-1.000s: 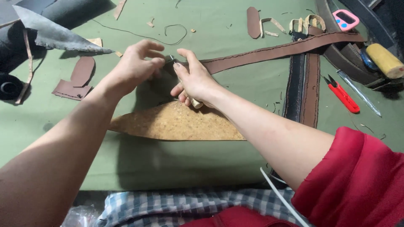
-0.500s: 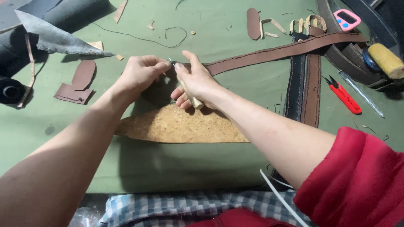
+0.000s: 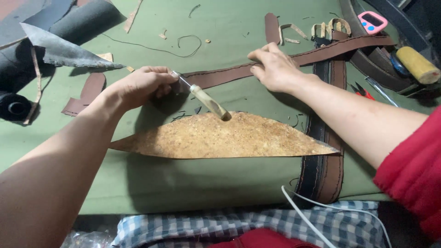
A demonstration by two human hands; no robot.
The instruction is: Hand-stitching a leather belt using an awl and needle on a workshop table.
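The two hands, close together over the strap [image 3: 275, 64] half a second ago, are now apart. The right hand [image 3: 275, 68] has slid rightward along the strap and lies flat on it, fingers spread, no longer meeting the left. The left hand [image 3: 140, 85] has stayed near the strap's left end, and the awl [image 3: 202, 97] it pinches, hidden between the hands before, now shows in full: metal tip at the fingers, pale handle slanting down to the cork-coloured sheet [image 3: 220, 137]. With the right forearm swung aside, more of that sheet is uncovered.
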